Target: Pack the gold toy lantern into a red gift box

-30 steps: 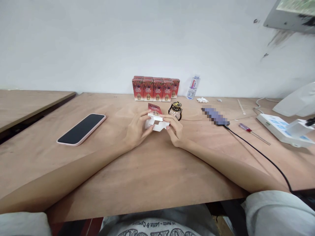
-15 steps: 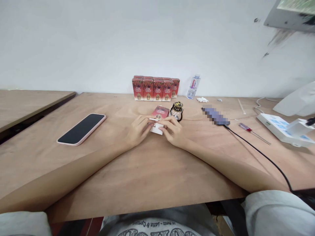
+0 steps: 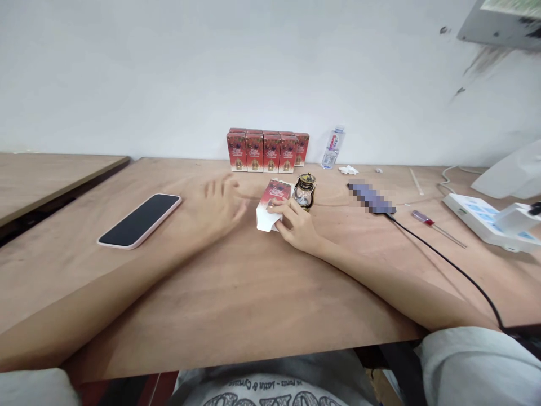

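Note:
A small red printed carton (image 3: 276, 190) lies tilted near the table's middle, its white end flap (image 3: 267, 219) folded out toward me. My right hand (image 3: 298, 224) grips that near end, thumb below and fingers on top. To the left, apart from the carton, is my left hand (image 3: 220, 206); it is smeared by motion, but its fingers look spread and hold nothing. Just right of the carton stands a small bronze-coloured lantern (image 3: 305, 192) with a clear body.
Several matching red boxes (image 3: 262, 151) stand in rows by the wall, with a water bottle (image 3: 333, 148) beside them. A phone (image 3: 141, 221) lies at left. On the right are a cabled phone (image 3: 371, 198), a screwdriver (image 3: 438, 228) and a power strip (image 3: 486, 221).
My left hand has let go of the carton and swung left, away from it. My right hand stays on the carton, whose red face and white flap now show more.

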A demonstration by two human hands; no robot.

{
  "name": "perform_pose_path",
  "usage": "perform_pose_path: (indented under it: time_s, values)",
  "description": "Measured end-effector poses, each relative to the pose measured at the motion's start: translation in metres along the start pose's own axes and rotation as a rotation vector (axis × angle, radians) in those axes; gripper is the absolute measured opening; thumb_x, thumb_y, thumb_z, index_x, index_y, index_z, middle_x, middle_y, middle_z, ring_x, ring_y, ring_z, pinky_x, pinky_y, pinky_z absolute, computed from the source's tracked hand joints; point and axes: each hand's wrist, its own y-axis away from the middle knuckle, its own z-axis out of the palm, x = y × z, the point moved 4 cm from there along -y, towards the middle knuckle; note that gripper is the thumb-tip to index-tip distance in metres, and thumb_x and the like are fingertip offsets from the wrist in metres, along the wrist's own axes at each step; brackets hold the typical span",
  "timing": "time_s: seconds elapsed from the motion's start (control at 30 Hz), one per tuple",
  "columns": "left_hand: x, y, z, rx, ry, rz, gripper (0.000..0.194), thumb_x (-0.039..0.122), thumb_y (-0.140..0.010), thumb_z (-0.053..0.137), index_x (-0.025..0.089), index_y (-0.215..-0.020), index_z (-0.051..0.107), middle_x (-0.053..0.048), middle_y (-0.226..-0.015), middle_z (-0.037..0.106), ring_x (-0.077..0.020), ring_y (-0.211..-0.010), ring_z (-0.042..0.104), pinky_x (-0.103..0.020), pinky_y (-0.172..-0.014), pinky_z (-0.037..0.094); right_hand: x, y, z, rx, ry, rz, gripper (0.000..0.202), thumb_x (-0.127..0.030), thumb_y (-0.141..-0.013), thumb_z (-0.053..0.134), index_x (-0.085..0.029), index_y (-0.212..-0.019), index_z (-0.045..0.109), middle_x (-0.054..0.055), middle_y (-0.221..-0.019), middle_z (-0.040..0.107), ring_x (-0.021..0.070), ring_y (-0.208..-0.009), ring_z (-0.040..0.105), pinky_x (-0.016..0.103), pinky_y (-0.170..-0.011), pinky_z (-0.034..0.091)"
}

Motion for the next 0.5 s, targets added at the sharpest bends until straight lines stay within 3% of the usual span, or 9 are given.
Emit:
perform_pose_path:
  time_s: [0.07, 0.13, 0.23, 0.33, 0.4, 0.5]
  values:
    - [-0.033, -0.004, -0.003, -0.09, -0.222, -0.273, 0.054, 0.046, -0.092, 0.045, 0.007, -0.128, 0.052, -0.029, -0.146, 0.042, -0.0478, -0.134, 0.038, -0.07, -0.101, 0.034, 0.001, 0.001, 0.0, -0.002, 0.018, 0.008, 0.027, -0.008, -0.086, 0.049, -0.023, -0.104, 0.062, 0.008, -0.1, 0.066, 0.0211, -0.109, 0.065, 0.036, -0.09, 0.054]
    - [-0.064, -0.003, -0.003, -0.246, -0.299, -0.459, 0.058, 0.049, -0.094, 0.038, 0.008, -0.135, 0.049, -0.028, -0.154, 0.032, -0.051, -0.14, 0.028, -0.074, -0.096, 0.035, 0.001, 0.001, 0.0, 0.009, 0.023, 0.0, 0.026, -0.008, -0.085, 0.05, -0.023, -0.102, 0.063, 0.008, -0.099, 0.066, 0.0207, -0.109, 0.066, 0.035, -0.088, 0.055]
    - [-0.097, 0.004, -0.001, -0.375, -0.312, -0.647, 0.064, 0.056, -0.092, 0.039, 0.012, -0.137, 0.049, -0.028, -0.155, 0.03, -0.0545, -0.135, 0.032, -0.073, -0.089, 0.04, -0.001, 0.001, -0.001, 0.035, 0.01, -0.032, 0.024, -0.007, -0.085, 0.051, -0.022, -0.099, 0.063, 0.009, -0.096, 0.066, 0.0209, -0.108, 0.067, 0.035, -0.085, 0.056]
    - [-0.098, 0.004, 0.0, -0.281, -0.35, -0.571, 0.064, 0.052, -0.093, 0.037, 0.009, -0.138, 0.046, -0.028, -0.156, 0.027, -0.0551, -0.136, 0.03, -0.075, -0.093, 0.036, -0.001, 0.0, -0.002, 0.046, -0.004, -0.039, 0.023, -0.007, -0.085, 0.051, -0.022, -0.098, 0.062, 0.009, -0.095, 0.066, 0.0207, -0.107, 0.067, 0.035, -0.084, 0.056]
    - [-0.083, 0.002, 0.001, -0.196, -0.345, -0.454, 0.061, 0.049, -0.093, 0.037, 0.006, -0.136, 0.046, -0.029, -0.153, 0.031, -0.0524, -0.134, 0.034, -0.072, -0.097, 0.034, -0.001, 0.0, -0.003, 0.057, -0.022, -0.033, 0.023, -0.007, -0.085, 0.051, -0.022, -0.098, 0.062, 0.009, -0.096, 0.067, 0.0201, -0.106, 0.068, 0.035, -0.085, 0.056]
    - [-0.052, 0.003, 0.007, -0.162, -0.209, -0.265, 0.054, 0.043, -0.094, 0.036, 0.005, -0.129, 0.05, -0.028, -0.14, 0.045, -0.0425, -0.124, 0.049, -0.06, -0.098, 0.041, 0.001, 0.0, -0.007, 0.078, -0.058, 0.022, 0.025, -0.006, -0.085, 0.05, -0.023, -0.098, 0.062, 0.006, -0.094, 0.069, 0.0189, -0.101, 0.069, 0.036, -0.086, 0.056]
